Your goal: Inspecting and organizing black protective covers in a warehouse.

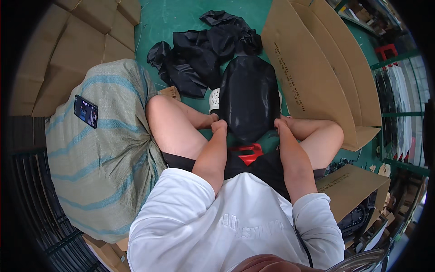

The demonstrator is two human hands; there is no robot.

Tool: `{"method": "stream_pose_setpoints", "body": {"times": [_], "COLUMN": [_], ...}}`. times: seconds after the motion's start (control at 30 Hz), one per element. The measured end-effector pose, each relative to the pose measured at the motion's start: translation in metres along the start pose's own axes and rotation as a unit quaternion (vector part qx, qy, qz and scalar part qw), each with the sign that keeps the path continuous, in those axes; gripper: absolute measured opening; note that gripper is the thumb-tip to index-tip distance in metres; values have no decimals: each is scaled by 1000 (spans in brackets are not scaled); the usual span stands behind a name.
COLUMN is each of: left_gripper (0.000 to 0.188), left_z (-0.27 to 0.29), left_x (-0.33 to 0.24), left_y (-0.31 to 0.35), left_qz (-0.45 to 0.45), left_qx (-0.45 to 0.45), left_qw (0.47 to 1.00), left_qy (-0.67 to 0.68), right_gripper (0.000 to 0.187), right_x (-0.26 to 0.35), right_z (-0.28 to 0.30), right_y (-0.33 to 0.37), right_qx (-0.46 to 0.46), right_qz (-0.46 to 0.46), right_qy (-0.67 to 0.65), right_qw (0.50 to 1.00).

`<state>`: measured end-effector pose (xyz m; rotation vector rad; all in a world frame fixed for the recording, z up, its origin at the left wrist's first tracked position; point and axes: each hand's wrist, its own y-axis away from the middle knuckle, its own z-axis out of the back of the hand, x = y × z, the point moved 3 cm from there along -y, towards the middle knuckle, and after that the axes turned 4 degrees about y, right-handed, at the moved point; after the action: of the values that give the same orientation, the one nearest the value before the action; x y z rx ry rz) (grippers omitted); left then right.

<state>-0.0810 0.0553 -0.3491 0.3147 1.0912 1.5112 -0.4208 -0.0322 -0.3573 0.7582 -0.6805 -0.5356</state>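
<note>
Between my knees stands a long, rounded form covered in smooth black leather-like material, a black cover (250,97) that bulges at the top and narrows toward me. My left hand (219,126) is closed at its lower left edge, and my right hand (280,123) is closed at its lower right edge. Both sets of fingers look curled onto the cover's rim, though the fingertips are hidden. What lies under the cover cannot be seen. Just below it, a red plastic piece (248,154) shows between my thighs.
More black sheets (204,52) lie crumpled on the green floor ahead. A stuffed woven sack (104,149) with a phone (86,111) on it sits at my left, near stacked cartons (72,50). An open cardboard box (317,63) stands at right; another box (351,188) holds black parts.
</note>
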Motion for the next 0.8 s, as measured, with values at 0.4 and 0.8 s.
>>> {"method": "stream_pose_setpoints", "body": {"times": [0.4,0.8], "left_gripper": [33,42], "left_z": [45,21], "left_x": [-6,-34], "left_y": [-12,18], "left_qz": [-6,-255], "left_qx": [-120,3], "left_qw": [993,967], "left_qy": [-21,8], "right_gripper": [54,56], "right_x": [62,80], "right_z": [-33,-44], "right_y": [43,9], "right_qx": [-103,-145], "right_qz": [-23,188], "right_qy": [95,-150], "right_qw": [990,960]}}
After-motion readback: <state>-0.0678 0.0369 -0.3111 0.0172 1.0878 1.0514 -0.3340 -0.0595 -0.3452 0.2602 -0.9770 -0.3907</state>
